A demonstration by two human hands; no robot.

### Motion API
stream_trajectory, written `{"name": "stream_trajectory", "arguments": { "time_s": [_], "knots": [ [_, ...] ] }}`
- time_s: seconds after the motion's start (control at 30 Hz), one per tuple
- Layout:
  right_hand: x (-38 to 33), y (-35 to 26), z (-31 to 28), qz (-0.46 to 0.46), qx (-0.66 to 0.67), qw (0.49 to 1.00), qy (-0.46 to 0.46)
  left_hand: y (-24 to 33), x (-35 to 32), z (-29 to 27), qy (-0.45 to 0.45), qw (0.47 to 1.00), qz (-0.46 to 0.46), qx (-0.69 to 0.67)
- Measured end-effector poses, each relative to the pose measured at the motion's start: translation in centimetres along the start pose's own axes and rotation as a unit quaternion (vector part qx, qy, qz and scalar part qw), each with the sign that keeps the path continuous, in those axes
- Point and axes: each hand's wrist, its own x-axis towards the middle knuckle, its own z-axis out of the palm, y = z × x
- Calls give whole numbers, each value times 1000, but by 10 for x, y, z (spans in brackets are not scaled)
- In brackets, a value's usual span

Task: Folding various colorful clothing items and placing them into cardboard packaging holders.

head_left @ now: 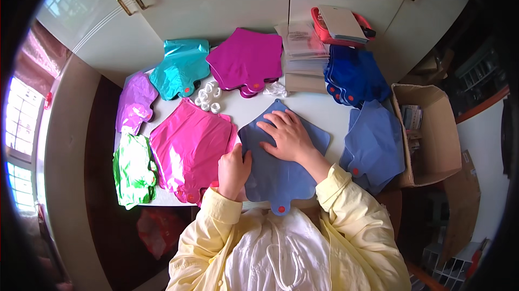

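Two bare hands flatten a slate-blue foil pouch at the near edge of a small white table.

From the table's left edge lie a green pouch [132,169] and a lilac pouch [135,101], then a pink stack [186,147], with a teal pouch [181,66] and a magenta stack [247,61] toward the far edge and white caps [208,98] between them. The left hand [233,171] pinches the left rim of the slate-blue pouch [281,174], fingers curled narrow around the edge. The right hand [287,135] lies flat on it, fingers spread wide. The pouch looks light, thin, limp and slick, so it probably slides and creases easily; the rim or the stiffer neck by its red spout [280,209] seems the surest hold. Blue stacks [373,145] fill the right edge, beside a cardboard box [432,145].
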Motion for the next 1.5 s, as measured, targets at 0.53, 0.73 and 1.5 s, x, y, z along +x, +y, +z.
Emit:
{"name": "stream_trajectory", "arguments": {
  "time_s": [0.53, 0.73, 1.5],
  "knots": [
    [6, 0, 0, 7, -6, 1000, -12, 18, 16, -16, -37, 998, 15, 56],
    [7, 2, -1, 17, 13, 999, -35, 34, 17, -7, -32, 994, 107, -10],
    [3, 12, -1, 58, 115, 989, 72, 35, 13, 19, -12, 978, 202, 42]
  ]
}}
